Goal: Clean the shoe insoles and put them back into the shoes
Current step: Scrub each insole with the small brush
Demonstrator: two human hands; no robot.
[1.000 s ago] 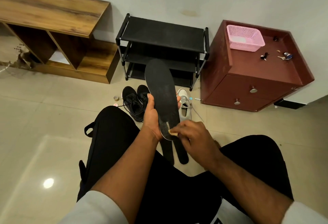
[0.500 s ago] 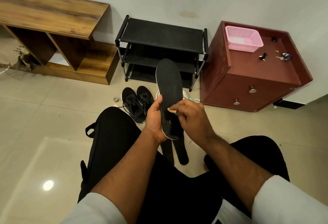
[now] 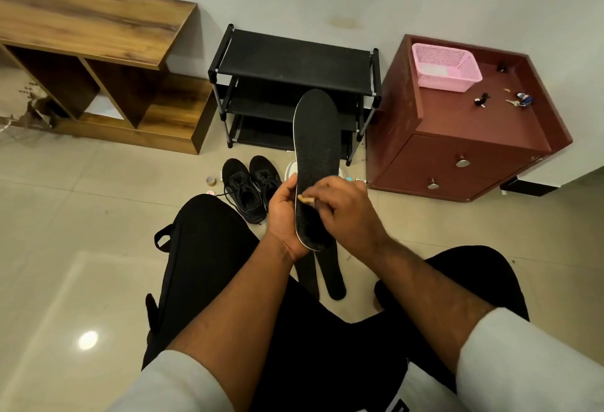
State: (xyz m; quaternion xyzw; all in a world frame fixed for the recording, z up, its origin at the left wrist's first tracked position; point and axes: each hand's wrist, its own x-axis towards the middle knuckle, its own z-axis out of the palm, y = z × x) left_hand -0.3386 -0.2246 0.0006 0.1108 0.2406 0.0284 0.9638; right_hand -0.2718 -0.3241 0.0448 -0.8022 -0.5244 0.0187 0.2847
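Observation:
A long black insole with a pale edge stands upright in front of me. My left hand grips its lower end from the left. My right hand pinches a small yellowish brush or cloth against the insole's face near the middle. Two more black insoles lie on the floor between my knees. A pair of black shoes sits on the tiles beyond my left knee. A white shoe shows partly behind the held insole.
A black shoe rack stands against the wall. A maroon drawer cabinet with a pink basket and keys is on the right. A wooden shelf unit is on the left. A small tin lies by the shoes.
The insole has swung from leaning left to nearly upright and shifted right. My right hand with the cleaning piece has moved up the insole from its lower end to the middle.

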